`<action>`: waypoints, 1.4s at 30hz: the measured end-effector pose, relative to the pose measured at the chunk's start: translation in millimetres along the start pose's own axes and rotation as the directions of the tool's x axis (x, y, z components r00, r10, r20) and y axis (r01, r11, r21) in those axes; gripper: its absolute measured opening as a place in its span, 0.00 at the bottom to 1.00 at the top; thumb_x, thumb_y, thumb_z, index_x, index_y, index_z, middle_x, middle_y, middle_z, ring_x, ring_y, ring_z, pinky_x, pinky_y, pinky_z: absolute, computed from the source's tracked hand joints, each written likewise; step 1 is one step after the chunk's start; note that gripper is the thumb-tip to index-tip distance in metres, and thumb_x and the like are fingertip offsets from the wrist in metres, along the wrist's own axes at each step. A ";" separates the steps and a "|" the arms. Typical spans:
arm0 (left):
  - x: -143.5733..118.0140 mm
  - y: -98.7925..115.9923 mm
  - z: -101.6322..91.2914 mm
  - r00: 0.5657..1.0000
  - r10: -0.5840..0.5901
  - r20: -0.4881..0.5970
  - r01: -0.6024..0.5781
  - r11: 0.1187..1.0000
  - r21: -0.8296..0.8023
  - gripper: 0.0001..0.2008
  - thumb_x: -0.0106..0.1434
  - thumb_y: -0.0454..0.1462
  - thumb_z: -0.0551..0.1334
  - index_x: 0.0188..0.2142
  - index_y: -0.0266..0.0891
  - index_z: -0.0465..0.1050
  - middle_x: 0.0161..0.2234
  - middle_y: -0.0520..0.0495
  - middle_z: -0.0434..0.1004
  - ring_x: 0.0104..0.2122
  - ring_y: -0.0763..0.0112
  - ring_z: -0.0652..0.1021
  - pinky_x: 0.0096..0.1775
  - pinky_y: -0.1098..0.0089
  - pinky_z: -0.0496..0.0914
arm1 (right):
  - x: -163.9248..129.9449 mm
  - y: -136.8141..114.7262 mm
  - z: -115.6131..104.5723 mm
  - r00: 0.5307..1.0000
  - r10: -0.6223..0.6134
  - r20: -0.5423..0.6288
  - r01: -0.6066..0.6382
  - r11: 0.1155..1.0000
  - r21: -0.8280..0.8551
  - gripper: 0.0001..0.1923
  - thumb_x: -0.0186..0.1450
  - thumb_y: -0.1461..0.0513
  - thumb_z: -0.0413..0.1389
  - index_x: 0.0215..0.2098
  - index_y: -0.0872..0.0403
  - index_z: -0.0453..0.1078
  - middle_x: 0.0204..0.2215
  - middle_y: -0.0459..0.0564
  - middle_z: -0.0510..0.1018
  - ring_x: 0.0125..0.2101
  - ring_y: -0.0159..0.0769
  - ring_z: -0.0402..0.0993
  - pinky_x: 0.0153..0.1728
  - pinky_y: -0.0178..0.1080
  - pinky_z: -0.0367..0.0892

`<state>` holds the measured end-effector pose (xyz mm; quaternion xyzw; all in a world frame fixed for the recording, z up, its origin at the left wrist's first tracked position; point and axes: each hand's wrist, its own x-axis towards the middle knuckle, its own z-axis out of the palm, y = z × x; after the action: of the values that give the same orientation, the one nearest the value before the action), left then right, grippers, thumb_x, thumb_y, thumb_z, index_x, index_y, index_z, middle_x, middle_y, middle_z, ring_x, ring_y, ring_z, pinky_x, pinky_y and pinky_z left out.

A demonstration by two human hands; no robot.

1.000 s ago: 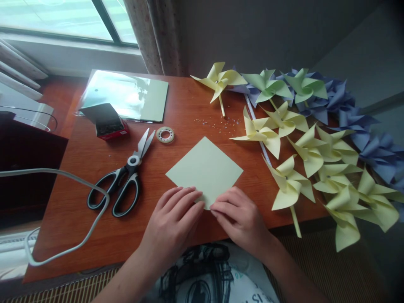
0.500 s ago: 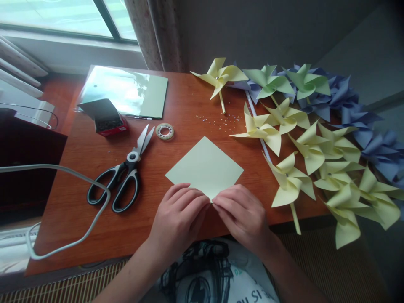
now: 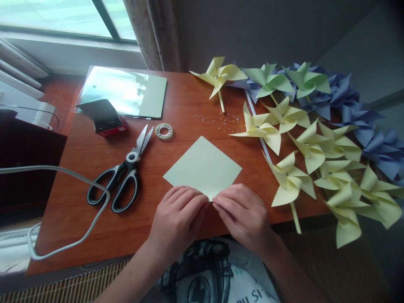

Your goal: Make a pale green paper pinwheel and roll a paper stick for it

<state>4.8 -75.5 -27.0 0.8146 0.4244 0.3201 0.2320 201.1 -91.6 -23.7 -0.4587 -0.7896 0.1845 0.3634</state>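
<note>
Left hand point(image 3: 179, 214) and right hand point(image 3: 243, 214) angle inward, fingers point(image 3: 198, 203) pinching the green paper point(image 3: 203, 164).

Daylight from the window point(image 3: 57, 21), well beyond and left of the grip; panes nearly blown out. Plastic sleeve point(image 3: 116, 90), same side but nearer, throws white glare (detail underneath washed away). Paper point(image 3: 203, 162) just ahead of the grip evenly lit. Wall point(image 3: 252, 33) beyond it dim, grey; far right corner falls to black. Slight haze overall. Blue pinwheels point(image 3: 383, 151), far right of the grip, soft, stretched toward the frame edge.
</note>
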 end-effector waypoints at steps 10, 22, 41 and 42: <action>0.3 2.0 0.2 1.000 0.004 0.001 -0.004 1.000 -0.003 0.06 0.65 0.27 0.62 0.39 0.38 0.73 0.35 0.47 0.80 0.36 0.66 0.77 0.44 0.63 0.71 | 3.7 -3.6 -1.7 0.999 0.016 0.029 -0.016 1.000 -0.019 0.10 0.65 0.73 0.61 0.42 0.56 0.73 0.37 0.53 0.80 0.39 0.40 0.71 0.42 0.44 0.73; -12.0 20.1 0.3 0.972 -0.051 -0.229 0.021 0.991 -0.131 0.16 0.60 0.21 0.64 0.45 0.35 0.75 0.40 0.43 0.77 0.39 0.68 0.76 0.41 0.68 0.73 | 11.9 -7.2 -0.7 0.995 0.102 -0.017 -0.100 0.992 0.077 0.07 0.67 0.72 0.58 0.38 0.55 0.71 0.35 0.53 0.78 0.39 0.40 0.71 0.42 0.44 0.72; -0.5 11.4 -3.5 0.989 -0.080 -0.128 0.079 0.997 -0.008 0.06 0.65 0.29 0.64 0.37 0.42 0.74 0.33 0.51 0.83 0.33 0.66 0.74 0.39 0.63 0.65 | 9.7 -10.7 -8.6 0.999 0.048 0.006 -0.048 0.996 0.074 0.11 0.65 0.74 0.59 0.43 0.55 0.73 0.38 0.54 0.80 0.40 0.41 0.72 0.44 0.46 0.73; -0.3 11.2 -3.2 0.989 -0.080 -0.127 0.080 0.997 -0.005 0.06 0.65 0.29 0.64 0.37 0.42 0.74 0.33 0.51 0.83 0.33 0.66 0.74 0.39 0.63 0.65 | 8.8 -10.6 -9.1 1.000 0.029 0.008 -0.029 0.998 0.050 0.12 0.64 0.74 0.60 0.43 0.55 0.73 0.38 0.54 0.80 0.41 0.42 0.72 0.44 0.46 0.73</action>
<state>8.5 -81.4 -17.6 0.7748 0.4708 0.3616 0.2171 198.9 -89.9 -7.5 -0.4601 -0.7793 0.2111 0.3692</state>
